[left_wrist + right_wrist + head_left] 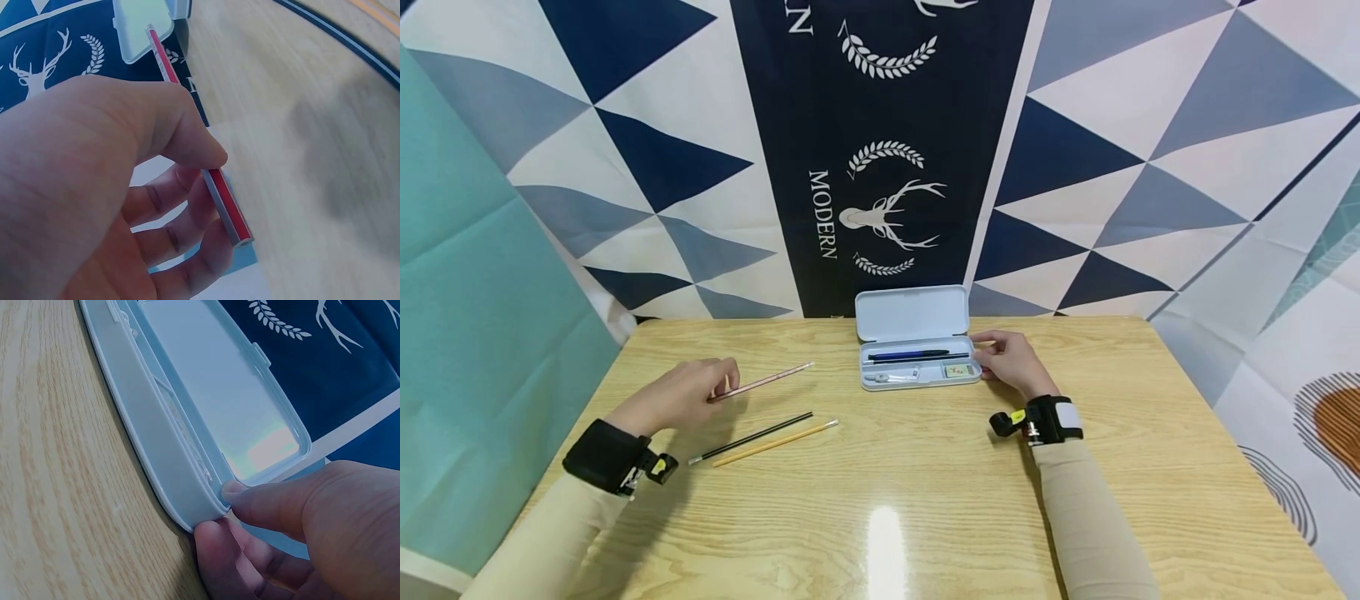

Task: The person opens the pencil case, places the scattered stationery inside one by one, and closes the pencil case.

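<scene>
My left hand [681, 395] pinches a red-and-white striped pencil [771, 380] between thumb and fingers. In the left wrist view the flat end of this pencil [230, 206] sticks out past the thumb, and its far part points toward the case. At the table's back edge a light blue pencil case [912, 315] lies with its lid raised. My right hand [1011, 362] grips its right end, thumb on the rim and fingers outside, as the right wrist view shows. Inside are a blue pen [898, 357], a dark slim stick, a whitish compass-like tool [891, 377] and a small patterned block [958, 370].
A black pencil [752, 437] and a yellow pencil [775, 442] lie side by side on the wooden table [970, 508], nearer me than the left hand's pencil. Patterned cloth [887, 125] hangs directly behind the table. Teal cloth [482, 317] hangs at the left.
</scene>
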`<state>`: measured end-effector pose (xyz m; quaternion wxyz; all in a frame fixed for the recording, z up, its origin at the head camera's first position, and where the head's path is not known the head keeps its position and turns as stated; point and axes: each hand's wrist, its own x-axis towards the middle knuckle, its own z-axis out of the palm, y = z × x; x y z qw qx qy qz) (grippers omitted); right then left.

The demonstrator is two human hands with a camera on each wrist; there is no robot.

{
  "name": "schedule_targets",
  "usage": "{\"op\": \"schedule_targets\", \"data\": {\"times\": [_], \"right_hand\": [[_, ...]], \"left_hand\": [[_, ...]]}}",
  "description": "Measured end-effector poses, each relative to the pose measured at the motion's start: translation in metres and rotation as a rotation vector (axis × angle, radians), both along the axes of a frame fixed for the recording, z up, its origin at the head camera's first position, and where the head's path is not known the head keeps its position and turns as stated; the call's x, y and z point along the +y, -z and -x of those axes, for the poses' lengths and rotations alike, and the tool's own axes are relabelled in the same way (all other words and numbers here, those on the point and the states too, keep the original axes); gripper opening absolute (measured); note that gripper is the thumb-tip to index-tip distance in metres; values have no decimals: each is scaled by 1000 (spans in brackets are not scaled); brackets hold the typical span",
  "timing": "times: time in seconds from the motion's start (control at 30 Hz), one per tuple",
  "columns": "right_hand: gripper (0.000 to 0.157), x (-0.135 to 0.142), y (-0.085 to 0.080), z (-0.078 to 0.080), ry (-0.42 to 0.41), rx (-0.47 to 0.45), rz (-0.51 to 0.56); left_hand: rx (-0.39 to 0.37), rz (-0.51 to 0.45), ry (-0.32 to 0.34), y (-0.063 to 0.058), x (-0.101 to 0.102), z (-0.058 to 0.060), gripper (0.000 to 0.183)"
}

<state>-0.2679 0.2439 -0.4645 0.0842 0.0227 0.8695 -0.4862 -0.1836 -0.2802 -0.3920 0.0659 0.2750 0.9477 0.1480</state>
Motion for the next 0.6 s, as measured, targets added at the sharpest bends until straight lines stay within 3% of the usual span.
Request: {"op": "schedule_targets", "data": {"times": [0.27,0.6], "right_hand": [[45,2,0,0,-1,-16,14],[45,0,1,1,5,-18,18]], "left_hand": [[38,29,14,-11,3,5,23],[34,31,4,-14,7,7,24]]}}
